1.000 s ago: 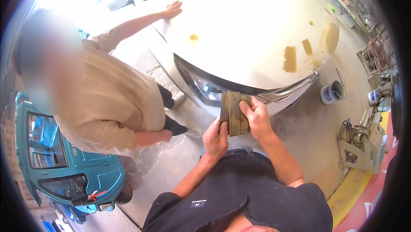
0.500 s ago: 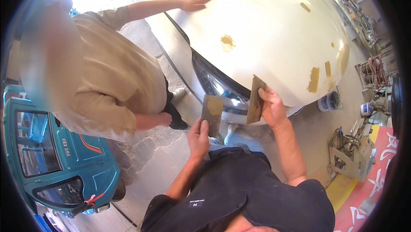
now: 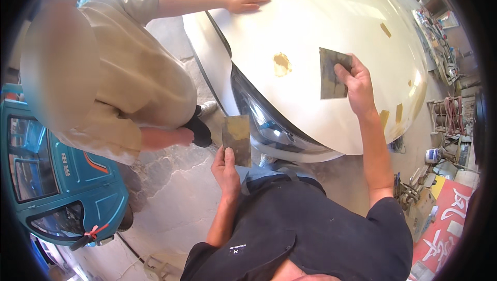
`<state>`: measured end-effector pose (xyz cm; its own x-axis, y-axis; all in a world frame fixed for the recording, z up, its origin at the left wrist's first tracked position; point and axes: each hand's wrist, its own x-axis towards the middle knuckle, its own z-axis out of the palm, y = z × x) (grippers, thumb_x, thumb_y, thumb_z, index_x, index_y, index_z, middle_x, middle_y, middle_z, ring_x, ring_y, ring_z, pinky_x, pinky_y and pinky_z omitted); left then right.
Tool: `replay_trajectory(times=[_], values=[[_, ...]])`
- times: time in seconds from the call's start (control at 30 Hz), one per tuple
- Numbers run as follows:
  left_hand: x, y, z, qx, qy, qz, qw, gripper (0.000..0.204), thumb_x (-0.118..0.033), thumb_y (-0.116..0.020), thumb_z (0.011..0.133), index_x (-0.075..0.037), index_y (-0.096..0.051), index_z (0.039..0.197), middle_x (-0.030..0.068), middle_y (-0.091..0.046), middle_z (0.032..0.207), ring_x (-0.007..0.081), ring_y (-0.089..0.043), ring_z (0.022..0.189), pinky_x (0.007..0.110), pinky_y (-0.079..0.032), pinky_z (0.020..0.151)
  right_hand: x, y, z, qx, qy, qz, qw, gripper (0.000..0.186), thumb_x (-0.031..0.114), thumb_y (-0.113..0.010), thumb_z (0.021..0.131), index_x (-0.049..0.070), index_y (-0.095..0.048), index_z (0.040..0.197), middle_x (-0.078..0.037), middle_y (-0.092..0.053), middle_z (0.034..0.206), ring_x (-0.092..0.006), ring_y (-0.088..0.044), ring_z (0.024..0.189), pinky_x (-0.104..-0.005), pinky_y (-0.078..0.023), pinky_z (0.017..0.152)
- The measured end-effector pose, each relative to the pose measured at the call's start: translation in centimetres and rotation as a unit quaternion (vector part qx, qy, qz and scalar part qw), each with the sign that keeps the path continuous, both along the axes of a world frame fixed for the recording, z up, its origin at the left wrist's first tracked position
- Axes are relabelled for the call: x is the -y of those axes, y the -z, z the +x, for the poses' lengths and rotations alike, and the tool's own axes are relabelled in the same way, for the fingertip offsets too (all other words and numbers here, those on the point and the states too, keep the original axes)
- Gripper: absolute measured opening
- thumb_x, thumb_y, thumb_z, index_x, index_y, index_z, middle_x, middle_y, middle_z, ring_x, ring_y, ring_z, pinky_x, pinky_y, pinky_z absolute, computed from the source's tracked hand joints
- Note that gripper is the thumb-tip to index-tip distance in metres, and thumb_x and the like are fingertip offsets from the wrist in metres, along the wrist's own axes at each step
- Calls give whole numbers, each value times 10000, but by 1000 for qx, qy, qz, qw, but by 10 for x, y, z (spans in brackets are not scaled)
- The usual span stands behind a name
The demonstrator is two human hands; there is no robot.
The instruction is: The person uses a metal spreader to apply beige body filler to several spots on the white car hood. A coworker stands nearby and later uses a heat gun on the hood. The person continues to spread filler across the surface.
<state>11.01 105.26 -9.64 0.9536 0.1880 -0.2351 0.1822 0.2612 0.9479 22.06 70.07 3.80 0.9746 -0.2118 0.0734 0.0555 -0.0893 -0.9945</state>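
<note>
My left hand (image 3: 225,173) grips a flat metal scraper (image 3: 235,131) smeared with yellowish putty, held low in front of the headlight (image 3: 269,123). My right hand (image 3: 354,82) is raised over the cream car hood (image 3: 310,14), gripping a second, darker smeared scraper (image 3: 330,76) with thumb across its face. Several tan putty patches (image 3: 282,65) mark the hood, one between the two scrapers.
A co-worker (image 3: 114,74) in a beige shirt stands at left, a hand (image 3: 243,2) flat on the hood. A teal vehicle (image 3: 96,198) is behind them. Hose reels (image 3: 442,115), tools, a small bucket (image 3: 433,155) and a red banner (image 3: 445,224) line the right.
My hands have separated the two scrapers, which were held together a second ago. My right hand has risen over the hood; my left has moved leftward and down.
</note>
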Motion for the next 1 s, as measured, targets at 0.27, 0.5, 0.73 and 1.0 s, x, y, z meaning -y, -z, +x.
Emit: replay_trajectory(times=[0.27, 0.5, 0.73, 1.0], values=[[1, 26, -3, -28, -7, -55, 998, 305, -167, -582, 1096, 76, -655, 1265, 64, -711, 1155, 110, -636, 1025, 271, -502, 928, -45, 9, 28, 175, 6, -560, 810, 407, -90, -640, 826, 112, -791, 1144, -66, -701, 980, -263, -676, 907, -377, -556, 796], [-37, 36, 22, -46, 22, -43, 998, 325, -184, -601, 1090, 88, -651, 1261, 35, -700, 1094, 80, -598, 972, 242, -478, 874, -52, 55, 39, 187, -15, -704, 685, 434, -41, -676, 762, 119, -791, 1149, -44, -673, 1077, -259, -630, 1073, -417, -511, 877], [-81, 42, 49, -39, 7, -50, 998, 316, -176, -602, 1089, 95, -651, 1244, 8, -686, 1045, 63, -564, 927, 224, -465, 823, -67, 59, 50, 194, -21, -749, 633, 401, -3, -655, 789, 107, -772, 1157, -42, -671, 1137, -252, -610, 1109, -432, -469, 942], [-95, 41, 63, -37, 47, -58, 997, 289, -174, -595, 1089, 63, -670, 1237, 21, -701, 1078, 76, -592, 961, 237, -481, 853, -66, 52, 32, 181, -68, -721, 665, 411, -38, -653, 764, 108, -754, 1134, -33, -666, 1123, -252, -604, 1093, -431, -458, 985]])
